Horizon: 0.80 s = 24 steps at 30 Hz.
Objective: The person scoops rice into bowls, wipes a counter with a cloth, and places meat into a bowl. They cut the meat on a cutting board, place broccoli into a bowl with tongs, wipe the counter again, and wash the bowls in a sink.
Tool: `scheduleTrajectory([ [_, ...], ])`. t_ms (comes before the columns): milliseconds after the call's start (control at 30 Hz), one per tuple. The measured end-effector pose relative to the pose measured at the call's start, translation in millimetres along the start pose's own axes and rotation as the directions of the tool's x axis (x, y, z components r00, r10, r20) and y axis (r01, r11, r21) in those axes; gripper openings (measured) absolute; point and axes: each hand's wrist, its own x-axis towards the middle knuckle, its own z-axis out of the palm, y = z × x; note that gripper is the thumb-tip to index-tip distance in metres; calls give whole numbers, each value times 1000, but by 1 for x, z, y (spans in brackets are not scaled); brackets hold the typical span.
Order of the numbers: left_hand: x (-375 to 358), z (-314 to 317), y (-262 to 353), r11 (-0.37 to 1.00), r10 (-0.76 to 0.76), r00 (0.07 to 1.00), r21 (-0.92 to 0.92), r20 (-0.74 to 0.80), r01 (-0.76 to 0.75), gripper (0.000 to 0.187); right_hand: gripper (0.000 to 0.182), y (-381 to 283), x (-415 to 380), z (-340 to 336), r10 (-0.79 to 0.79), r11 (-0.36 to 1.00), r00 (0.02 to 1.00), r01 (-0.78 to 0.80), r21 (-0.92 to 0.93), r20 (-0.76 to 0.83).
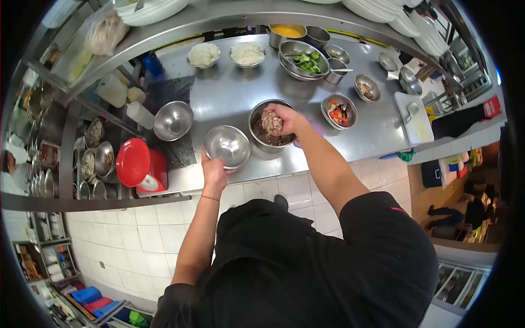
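Observation:
My left hand point(214, 171) grips the near rim of a shiny metal bowl point(228, 145) with nothing in it, at the front of the steel counter. Closed round a clump of pinkish-brown chopped meat point(270, 123), my right hand point(287, 118) is over a deep metal pot point(273, 148). More dark meat point(264, 136) lies inside that pot. The bowl is just left of the pot. A second bare metal bowl point(174, 121) sits farther left on a dark mat point(178, 93).
A red scale point(157, 170) with a round red pan point(133, 162) stands at left. Two bowls of rice point(204, 54) are at the back. Bowls of green vegetables point(309, 63) and tomato pieces point(339, 111) stand to the right, near a white cutting board point(414, 123). An overhead shelf point(219, 23) holds plates.

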Motion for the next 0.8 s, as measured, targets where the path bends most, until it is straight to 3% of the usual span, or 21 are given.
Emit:
scheduleTrajectory([
  [67, 12, -5, -1, 999, 1, 1000, -45, 8, 0, 87, 26, -11, -12, 9, -40, 998, 999, 39, -45, -30],
  [133, 19, -8, -6, 998, 2, 993, -69, 116, 6, 86, 24, -17, -22, 28, -98, 988, 995, 93, -119, -30],
  [200, 9, -2, -2, 998, -24, 999, -62, 28, 25, 84, 23, -12, -4, 44, -69, 983, 997, 63, -172, -27],
  [233, 9, 0, -2, 998, -4, 999, -58, 44, 6, 82, 24, -7, 25, 45, 183, 983, 869, -164, -82, 459],
  [267, 9, -1, -1, 999, 17, 998, -53, 67, -14, 80, 25, -3, 22, 70, 304, 912, 469, -395, -111, 829],
  [300, 10, -4, -2, 996, 8, 998, -84, 70, -2, 81, 27, 21, 14, 93, 132, 927, 864, 66, -368, 486],
  [333, 12, -7, -2, 996, 19, 998, -83, 67, -13, 81, 30, 43, -19, 131, -311, 618, 937, 327, -715, 160],
  [367, 12, -10, -2, 996, -10, 996, -89, 88, 18, 80, 30, 45, -13, 137, -314, 616, 935, 333, -713, 166],
  [433, 17, -16, -4, 993, -53, 992, -101, 114, 65, 77, 32, 43, 0, 136, -478, 270, 846, 396, -877, 235],
  [467, 19, -19, -8, 993, -53, 991, -97, 124, 66, 77, 32, 34, -5, 127, -486, 271, 843, 395, -878, 229],
  [533, 23, -24, -18, 988, -65, 995, -134, 73, 75, 75, 33, 6, -24, 94, -445, 445, 887, 338, -829, 123],
  [600, 23, -24, -22, 987, -84, 992, -129, 96, 96, 76, 28, -16, -28, 59, -394, 362, 914, 61, -930, -94],
  [633, 20, -21, -24, 988, -101, 989, -108, 107, 113, 77, 30, -14, -28, 51, -420, 181, 906, 27, -983, -53],
  [700, 20, -13, -34, 988, -132, 985, -65, 106, 140, 80, 40, 2, 127, -78, -439, -395, 861, 72, -916, 257],
  [733, 17, -7, -37, 989, -128, 985, -62, 115, 136, 80, 44, 20, 13, 18, -410, -359, 911, -120, -926, 41],
  [800, 8, 1, -38, 988, -95, 988, -110, 118, 108, 80, 44, 49, 62, 2, -456, -55, 886, 62, -997, 81],
])
